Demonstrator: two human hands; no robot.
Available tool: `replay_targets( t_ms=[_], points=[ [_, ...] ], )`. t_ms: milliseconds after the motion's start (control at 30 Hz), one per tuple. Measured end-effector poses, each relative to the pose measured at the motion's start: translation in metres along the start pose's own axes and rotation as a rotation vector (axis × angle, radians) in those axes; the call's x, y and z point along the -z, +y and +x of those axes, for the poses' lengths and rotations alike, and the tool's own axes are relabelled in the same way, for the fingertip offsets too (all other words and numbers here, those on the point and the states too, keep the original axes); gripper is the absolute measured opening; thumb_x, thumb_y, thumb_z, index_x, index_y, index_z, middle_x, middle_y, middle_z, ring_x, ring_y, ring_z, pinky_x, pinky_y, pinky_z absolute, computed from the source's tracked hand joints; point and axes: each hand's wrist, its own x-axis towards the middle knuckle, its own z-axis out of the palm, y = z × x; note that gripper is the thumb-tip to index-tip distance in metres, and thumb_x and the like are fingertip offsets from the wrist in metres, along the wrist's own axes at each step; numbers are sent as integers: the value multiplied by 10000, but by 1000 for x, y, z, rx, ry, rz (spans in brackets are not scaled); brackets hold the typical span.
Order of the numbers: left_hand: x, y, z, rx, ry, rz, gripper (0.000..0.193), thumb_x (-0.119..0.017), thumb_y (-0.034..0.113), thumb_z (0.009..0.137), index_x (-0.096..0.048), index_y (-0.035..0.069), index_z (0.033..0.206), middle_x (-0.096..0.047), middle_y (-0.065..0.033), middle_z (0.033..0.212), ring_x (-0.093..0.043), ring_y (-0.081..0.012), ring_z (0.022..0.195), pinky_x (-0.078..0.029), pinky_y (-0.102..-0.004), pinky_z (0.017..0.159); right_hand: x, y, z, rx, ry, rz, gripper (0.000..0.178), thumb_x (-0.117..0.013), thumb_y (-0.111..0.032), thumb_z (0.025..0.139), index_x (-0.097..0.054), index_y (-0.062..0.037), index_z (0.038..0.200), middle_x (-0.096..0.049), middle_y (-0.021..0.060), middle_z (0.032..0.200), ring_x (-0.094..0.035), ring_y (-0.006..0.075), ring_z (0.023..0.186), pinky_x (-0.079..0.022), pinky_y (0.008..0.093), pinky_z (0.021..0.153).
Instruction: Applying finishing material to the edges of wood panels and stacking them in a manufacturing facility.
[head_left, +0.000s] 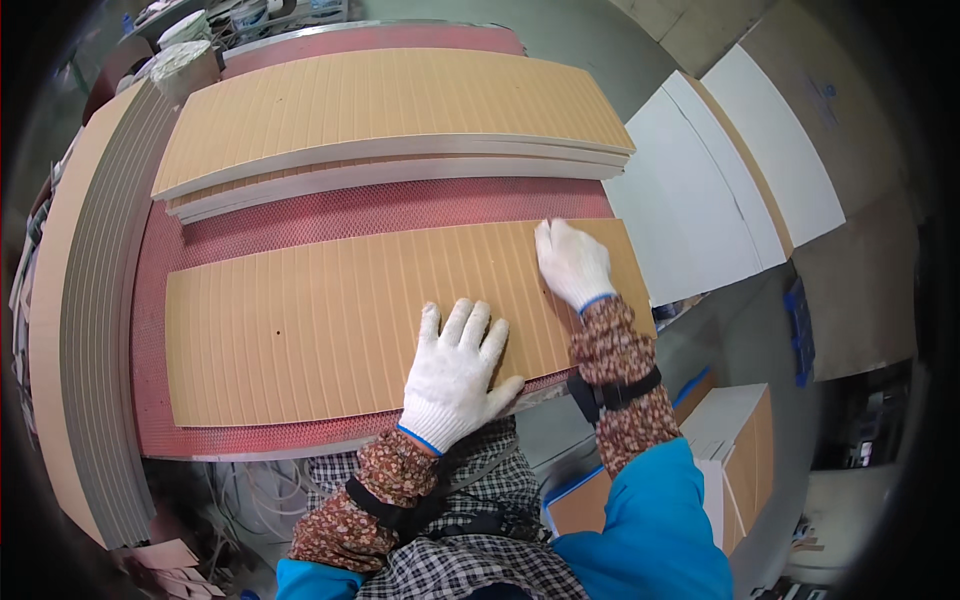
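Observation:
A long tan board (330, 320) with ribbed lines lies across the red mesh-topped table (300, 212). My left hand (455, 365), in a white knitted glove, rests flat on its near edge with the fingers spread. Toward the board's right end, my gloved right hand (575, 262) is closed, knuckles up, over the surface. Whatever its fingers may hold is hidden. A small dark spot (278, 332) marks the board's left half.
Behind it, a stack of similar boards (400, 95) with white edges runs along the table. More long panels (85, 300) stand at the left. White sheets (690, 190) lie on the right, above a box-like stack (735, 450) and a blue crate (800, 330).

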Motion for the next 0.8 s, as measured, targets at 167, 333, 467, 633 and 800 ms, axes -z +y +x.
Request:
replay_targets(
  t_ms=[167,333,467,633,800],
  points=[
    [-5,0,-2,-10,44,-11,707,-763,503,856,-615,44,1371,-567,-194,1421,-477,-385,1413,-301,-631,1216,5,-2,43,70,-41,-15,528,-341,-388,1116,-703,-5,1118,-758,272,1092,-727,451,1076,-550,588,949],
    [-8,-4,-3,-33,74,-4,694,-772,493,846,-614,54,1361,-576,-182,1403,-490,-377,1401,-308,-622,1217,8,0,4,-24,-104,-10,557,-310,-399,1115,-699,-1,1142,-742,301,1123,-718,463,1090,-533,600,979],
    [-1,-6,-3,-40,64,5,688,-772,501,848,-614,58,1350,-577,-174,1383,-499,-368,1381,-320,-608,1214,12,14,-75,-19,-114,18,603,-284,-433,1123,-691,11,1094,-730,342,1029,-714,507,1005,-526,615,934],
    [-6,-8,-4,-27,78,-4,689,-771,498,849,-613,49,1348,-574,-177,1387,-493,-364,1386,-321,-606,1214,12,27,-173,-16,-100,-33,478,-406,-394,1128,-646,-18,955,-716,292,808,-720,477,771,-549,597,708],
    [-7,-6,-2,-24,46,-12,708,-774,493,848,-608,32,1358,-563,-191,1412,-476,-375,1408,-311,-618,1221,17,25,-181,-19,-42,18,437,-440,-373,1121,-637,-23,951,-704,282,766,-718,461,745,-549,580,665]
  ],
)
